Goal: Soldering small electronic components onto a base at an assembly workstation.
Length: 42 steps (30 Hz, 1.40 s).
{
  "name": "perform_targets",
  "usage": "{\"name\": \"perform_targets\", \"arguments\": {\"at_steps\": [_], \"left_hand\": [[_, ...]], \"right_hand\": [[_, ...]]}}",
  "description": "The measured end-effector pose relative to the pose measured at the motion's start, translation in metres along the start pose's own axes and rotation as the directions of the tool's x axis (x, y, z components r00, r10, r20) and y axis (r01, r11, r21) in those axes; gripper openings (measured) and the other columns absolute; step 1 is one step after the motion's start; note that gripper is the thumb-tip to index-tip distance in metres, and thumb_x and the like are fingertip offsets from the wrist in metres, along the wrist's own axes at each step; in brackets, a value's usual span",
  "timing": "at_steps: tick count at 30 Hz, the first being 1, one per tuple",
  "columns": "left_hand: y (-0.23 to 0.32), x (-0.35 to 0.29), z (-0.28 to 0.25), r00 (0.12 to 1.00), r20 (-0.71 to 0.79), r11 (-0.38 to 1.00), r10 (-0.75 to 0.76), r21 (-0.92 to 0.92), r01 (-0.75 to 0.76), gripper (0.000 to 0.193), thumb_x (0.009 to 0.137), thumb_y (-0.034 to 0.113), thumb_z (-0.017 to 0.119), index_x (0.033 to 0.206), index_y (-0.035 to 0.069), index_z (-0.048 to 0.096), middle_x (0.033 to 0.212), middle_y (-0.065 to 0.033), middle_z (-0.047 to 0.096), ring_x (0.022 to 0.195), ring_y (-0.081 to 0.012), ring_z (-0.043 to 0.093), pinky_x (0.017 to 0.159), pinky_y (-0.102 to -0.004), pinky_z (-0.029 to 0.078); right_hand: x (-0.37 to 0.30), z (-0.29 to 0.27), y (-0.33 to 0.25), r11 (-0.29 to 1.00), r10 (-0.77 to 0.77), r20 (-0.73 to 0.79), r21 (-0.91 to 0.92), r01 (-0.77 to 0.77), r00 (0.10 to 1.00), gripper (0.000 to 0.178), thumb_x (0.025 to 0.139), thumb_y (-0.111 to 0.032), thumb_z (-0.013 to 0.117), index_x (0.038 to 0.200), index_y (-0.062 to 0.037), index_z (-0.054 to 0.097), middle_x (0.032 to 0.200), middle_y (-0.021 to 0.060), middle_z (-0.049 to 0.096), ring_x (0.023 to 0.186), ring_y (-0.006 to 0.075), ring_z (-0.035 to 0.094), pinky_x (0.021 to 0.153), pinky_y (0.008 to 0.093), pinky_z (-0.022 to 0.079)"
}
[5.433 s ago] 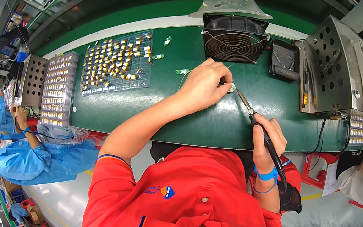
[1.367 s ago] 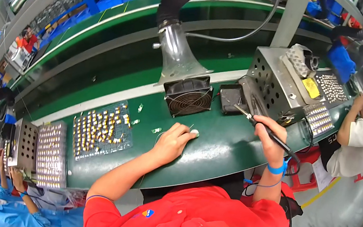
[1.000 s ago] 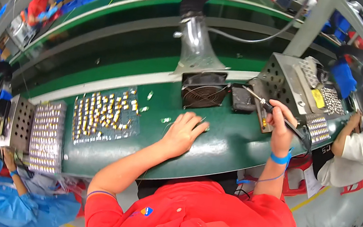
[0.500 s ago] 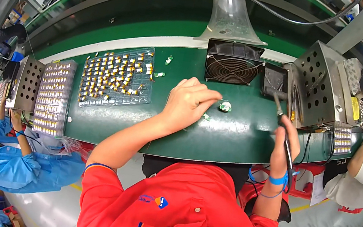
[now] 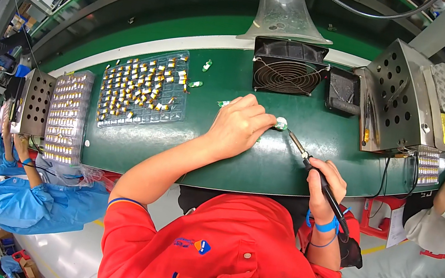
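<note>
A red short-sleeved shirt point(image 5: 243, 226) was worn.
Blue-and-orange piping point(image 5: 128, 201) edged its left sleeve point(image 5: 125, 232); a flat blue wristband point(image 5: 327, 225) showed.

Black fan point(image 5: 285, 77) ahead of you, clear funnel hood point(image 5: 280, 12) just behind it, shallow black tray point(image 5: 342, 93) on its right. Perforated metal box point(image 5: 404, 102) right of that, second perforated box point(image 5: 36, 106) far left. Co-worker in blue point(image 5: 38, 205) to your left, co-worker in white point(image 5: 443, 219) to your right
</note>
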<state>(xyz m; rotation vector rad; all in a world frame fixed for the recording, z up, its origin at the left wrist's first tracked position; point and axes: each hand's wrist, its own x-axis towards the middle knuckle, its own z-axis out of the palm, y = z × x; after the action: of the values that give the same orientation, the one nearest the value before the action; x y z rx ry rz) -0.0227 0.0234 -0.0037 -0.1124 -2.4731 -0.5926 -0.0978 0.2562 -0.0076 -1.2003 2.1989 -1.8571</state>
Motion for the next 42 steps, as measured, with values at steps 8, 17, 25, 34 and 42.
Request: {"name": "perform_targets", "arguments": {"at_steps": [8, 17, 25, 34, 42], "left_hand": [[0.001, 0.002, 0.002, 0.999, 0.015, 0.999, 0.032, 0.025, -0.032, 0.016, 0.071, 0.006, 0.073, 0.086, 0.008, 0.069, 0.071, -0.0022, 0.058, 0.071, -0.0218, 0.054, 0.061, -0.0344, 0.045], [0.003, 0.004, 0.006, 0.998, 0.025, 0.998, 0.050, 0.046, -0.052, 0.018, 0.070, 0.006, 0.073, 0.087, 0.009, 0.068, 0.070, -0.0020, 0.057, 0.070, -0.0219, 0.054, 0.061, -0.0343, 0.045], [0.008, 0.007, 0.007, 0.997, -0.009, 0.996, 0.077, 0.036, -0.077, 0.016, 0.070, 0.004, 0.071, 0.085, 0.008, 0.066, 0.073, -0.0025, 0.059, 0.072, -0.0221, 0.055, 0.062, -0.0341, 0.045], [-0.018, -0.014, -0.071, 0.990, -0.090, 0.948, -0.104, 0.294, 0.126, 0.017, 0.067, -0.001, 0.067, 0.082, 0.008, 0.065, 0.084, -0.0032, 0.061, 0.087, -0.0272, 0.053, 0.077, -0.0379, 0.040], [-0.052, -0.090, -0.125, 0.903, -0.185, 0.829, -0.387, 0.360, 0.429, 0.018, 0.069, 0.002, 0.073, 0.086, 0.006, 0.069, 0.080, -0.0049, 0.061, 0.083, -0.0263, 0.054, 0.077, -0.0368, 0.044]], "right_hand": [[0.003, 0.002, 0.003, 0.999, -0.051, -0.006, -0.012, 0.051, 0.999, 0.018, 0.076, 0.003, 0.065, 0.094, 0.0038, 0.066, 0.060, 0.0063, 0.049, 0.054, 0.0168, 0.044, 0.051, 0.0286, 0.035], [0.004, 0.002, 0.003, 0.996, -0.081, 0.014, -0.028, 0.081, 0.997, 0.018, 0.076, 0.003, 0.065, 0.095, 0.0034, 0.066, 0.060, 0.0062, 0.049, 0.053, 0.0167, 0.044, 0.051, 0.0286, 0.035], [0.004, 0.002, 0.002, 0.996, -0.085, -0.003, -0.031, 0.085, 0.996, 0.019, 0.076, 0.005, 0.065, 0.095, 0.0030, 0.066, 0.061, 0.0064, 0.049, 0.053, 0.0172, 0.045, 0.051, 0.0290, 0.036], [0.002, -0.002, 0.001, 0.992, -0.050, 0.016, -0.112, 0.051, 0.999, 0.018, 0.081, 0.000, 0.057, 0.097, 0.0043, 0.065, 0.063, 0.0072, 0.053, 0.060, 0.0166, 0.051, 0.056, 0.0270, 0.039], [-0.006, -0.003, 0.006, 0.996, 0.065, 0.011, -0.069, -0.064, 0.998, 0.021, 0.087, -0.001, 0.052, 0.104, 0.0048, 0.063, 0.073, 0.0064, 0.055, 0.064, 0.0119, 0.051, 0.058, 0.0243, 0.039]]}}
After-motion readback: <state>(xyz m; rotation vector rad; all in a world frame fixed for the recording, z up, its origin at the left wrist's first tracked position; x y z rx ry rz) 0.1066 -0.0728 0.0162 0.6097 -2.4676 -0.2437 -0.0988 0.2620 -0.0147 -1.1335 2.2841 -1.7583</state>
